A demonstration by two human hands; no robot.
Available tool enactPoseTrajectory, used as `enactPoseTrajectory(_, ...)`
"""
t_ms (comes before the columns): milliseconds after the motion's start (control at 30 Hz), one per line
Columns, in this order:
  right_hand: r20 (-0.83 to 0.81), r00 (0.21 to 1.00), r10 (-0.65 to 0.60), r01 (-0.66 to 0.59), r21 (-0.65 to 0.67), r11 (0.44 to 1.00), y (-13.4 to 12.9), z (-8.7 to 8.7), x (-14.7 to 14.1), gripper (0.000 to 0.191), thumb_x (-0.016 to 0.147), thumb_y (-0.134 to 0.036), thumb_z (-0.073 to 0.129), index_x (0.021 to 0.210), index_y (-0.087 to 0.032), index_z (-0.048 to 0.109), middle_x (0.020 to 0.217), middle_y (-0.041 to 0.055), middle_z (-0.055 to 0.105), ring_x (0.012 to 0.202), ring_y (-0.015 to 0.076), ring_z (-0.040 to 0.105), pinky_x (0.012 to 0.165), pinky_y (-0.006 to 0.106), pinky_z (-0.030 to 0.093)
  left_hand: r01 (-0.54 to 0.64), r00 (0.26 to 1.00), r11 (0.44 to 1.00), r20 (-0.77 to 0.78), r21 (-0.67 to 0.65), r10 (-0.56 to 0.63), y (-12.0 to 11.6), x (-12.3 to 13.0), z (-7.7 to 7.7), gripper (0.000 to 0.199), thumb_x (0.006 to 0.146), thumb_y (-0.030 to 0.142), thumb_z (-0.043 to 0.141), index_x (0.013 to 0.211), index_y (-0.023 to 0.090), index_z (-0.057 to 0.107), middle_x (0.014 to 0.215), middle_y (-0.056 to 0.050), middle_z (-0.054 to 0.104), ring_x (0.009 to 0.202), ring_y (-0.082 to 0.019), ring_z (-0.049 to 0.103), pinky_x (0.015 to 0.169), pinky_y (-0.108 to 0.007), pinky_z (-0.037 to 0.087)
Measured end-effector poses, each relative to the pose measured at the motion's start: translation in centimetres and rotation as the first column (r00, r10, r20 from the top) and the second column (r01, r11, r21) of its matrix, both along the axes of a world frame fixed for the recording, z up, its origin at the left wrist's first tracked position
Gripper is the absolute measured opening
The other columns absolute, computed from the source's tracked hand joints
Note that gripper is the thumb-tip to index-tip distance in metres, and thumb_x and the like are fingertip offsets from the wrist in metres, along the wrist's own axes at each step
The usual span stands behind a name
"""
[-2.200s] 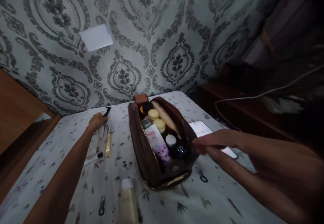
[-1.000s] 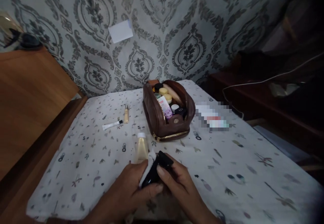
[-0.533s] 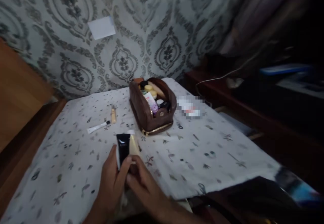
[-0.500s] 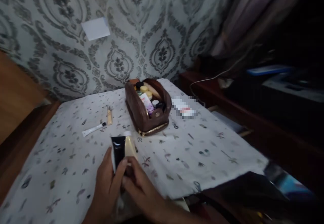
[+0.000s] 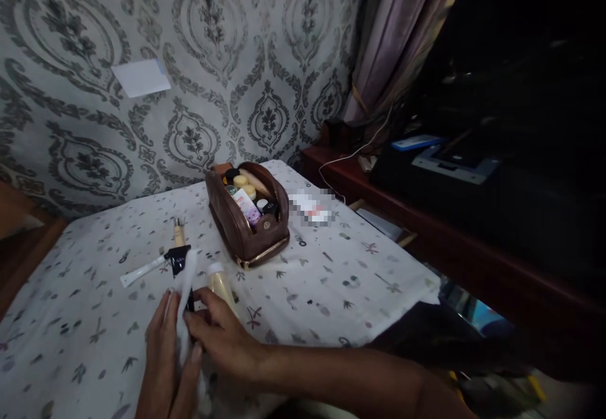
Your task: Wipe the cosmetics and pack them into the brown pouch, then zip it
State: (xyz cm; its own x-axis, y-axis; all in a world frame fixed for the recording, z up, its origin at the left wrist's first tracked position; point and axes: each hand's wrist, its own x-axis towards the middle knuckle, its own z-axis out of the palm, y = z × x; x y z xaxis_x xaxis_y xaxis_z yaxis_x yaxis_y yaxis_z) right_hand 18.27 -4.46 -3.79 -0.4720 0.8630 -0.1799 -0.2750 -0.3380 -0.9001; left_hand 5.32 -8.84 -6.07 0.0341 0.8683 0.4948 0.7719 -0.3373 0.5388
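One white tube [image 5: 142,272] lies leftmost on the printed tablecloth [image 5: 317,299]. Next, I log the left hand [image 5: 161,346] grasping a white cloth [image 5: 188,278] against a black tube [image 5: 178,261]; tan tube [image 5: 178,236] beyond. Right hand [image 5: 226,338]: fingers closed at the black tube's lower part. Cream tube [image 5: 222,285] just beside it; open brown bag [image 5: 260,243] farther right.
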Motion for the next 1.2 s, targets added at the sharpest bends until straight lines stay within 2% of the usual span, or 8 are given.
enactPoseTrajectory(167,0.053,0.998,0.031,-0.04,0.186,0.982,1.3,-1.4,-1.2,0.027,0.091,-0.021,0.05,0.114,-0.018,0.063,0.087,-0.0009,0.059,0.081,0.0127,0.054,0.077,0.024,0.045,0.047,0.98,0.998,-0.198,0.044,-0.037,0.8,-1.8,-0.3,0.063,0.098,0.02,0.041,0.157,0.039,0.027,0.168,0.003,0.019,0.152,-0.026,0.028,0.123,-0.043,0.032)
enactPoseTrajectory(300,0.027,0.999,0.029,-0.037,0.359,0.933,2.1,-2.5,-1.1,0.017,0.088,-0.022,0.05,0.101,-0.016,0.061,0.09,-0.0003,0.059,0.091,0.0142,0.054,0.09,0.027,0.044,0.088,0.974,0.979,-0.22,0.184,-0.046,2.4,-1.4,0.2,0.058,0.099,0.017,0.044,0.153,0.036,0.036,0.163,-0.002,0.034,0.152,-0.023,0.027,0.123,-0.048,0.03)
enactPoseTrajectory(500,0.014,0.971,0.239,-0.226,0.38,0.897,2.0,-3.4,-0.1,0.039,0.093,-0.056,0.055,0.097,-0.017,0.054,0.08,-0.0016,0.05,0.069,0.0118,0.054,0.066,0.024,0.045,-0.071,0.994,0.989,0.086,0.129,0.06,6.1,-2.6,4.0,0.031,0.097,0.03,0.047,0.12,0.019,0.065,0.14,-0.012,0.058,0.139,-0.025,0.045,0.117,-0.044,0.033)
enactPoseTrajectory(567,0.021,0.962,0.272,-0.26,0.378,0.888,1.8,-3.3,0.2,0.047,0.092,-0.063,0.055,0.1,-0.017,0.055,0.078,-0.002,0.049,0.067,0.011,0.053,0.066,0.024,0.045,-0.123,0.93,0.992,0.345,-0.031,0.126,7.0,-3.1,5.4,0.026,0.093,0.04,0.055,0.085,0.019,0.068,0.1,-0.007,0.069,0.104,-0.021,0.063,0.097,-0.033,0.047)
enactPoseTrajectory(700,-0.004,0.953,0.302,-0.286,0.313,0.906,1.7,-2.7,0.6,0.058,0.086,-0.07,0.059,0.105,-0.015,0.058,0.077,-0.0019,0.052,0.065,0.0092,0.051,0.059,0.021,0.041,-0.123,0.812,0.972,0.544,-0.199,0.214,8.0,-3.0,6.1,0.048,0.092,0.057,0.051,0.06,0.021,0.044,0.053,0.005,0.043,0.05,-0.011,0.044,0.05,-0.023,0.038)
enactPoseTrajectory(900,-0.237,0.883,0.405,-0.412,0.025,0.911,1.9,-2.6,0.6,0.058,0.077,-0.063,0.075,0.104,-0.015,0.059,0.076,-0.001,0.059,0.06,0.0065,0.051,0.047,0.017,0.029,-0.004,0.512,0.96,0.824,-0.281,0.244,7.7,-1.5,6.0,0.051,0.08,0.067,0.061,0.076,0.016,0.061,0.058,0.003,0.056,0.046,-0.01,0.048,0.046,-0.022,0.038)
enactPoseTrajectory(1100,-0.242,0.892,0.382,-0.397,-0.017,0.918,2.5,-3.1,0.5,0.059,0.072,-0.059,0.082,0.105,-0.013,0.063,0.073,-0.0011,0.06,0.057,0.0051,0.051,0.047,0.016,0.029,-0.168,0.579,0.98,0.793,-0.111,0.189,7.0,-2.1,5.4,0.046,0.086,0.059,0.062,0.071,0.016,0.065,0.059,0.002,0.058,0.056,-0.011,0.052,0.055,-0.019,0.043)
enactPoseTrajectory(1200,-0.164,0.926,0.34,-0.333,0.07,0.94,2.9,-3.4,0.5,0.066,0.07,-0.059,0.082,0.115,-0.014,0.064,0.074,-0.0017,0.062,0.057,0.006,0.053,0.048,0.017,0.034,-0.265,0.482,0.959,0.848,-0.101,0.222,7.1,-1.9,5.4,0.041,0.088,0.056,0.061,0.076,0.017,0.065,0.058,0.004,0.058,0.054,-0.01,0.054,0.054,-0.019,0.045)
